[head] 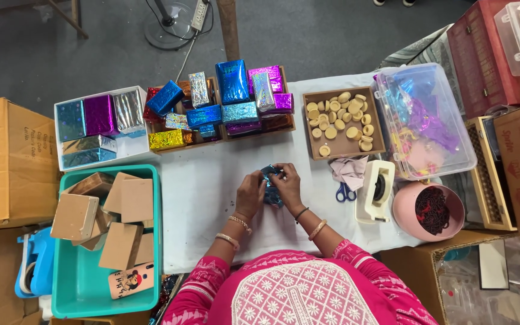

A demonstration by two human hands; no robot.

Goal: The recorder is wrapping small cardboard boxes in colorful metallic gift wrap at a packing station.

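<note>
Both my hands meet over the middle of a white-covered table (206, 198). My left hand (250, 195) and my right hand (289, 186) grip a small block wrapped in shiny blue foil (270, 180) between them. Most of the block is hidden by my fingers. Bangles sit on both wrists.
Foil-wrapped boxes (230, 102) are piled in wooden trays at the back. A white tray (94, 126) holds more. A teal tub (76, 283) of plain wooden blocks stands at left. At right are a box of round wooden discs (341, 120), a tape dispenser (375, 189), blue-handled scissors (344, 192), a pink bowl (428, 210) and a clear bin (425, 120).
</note>
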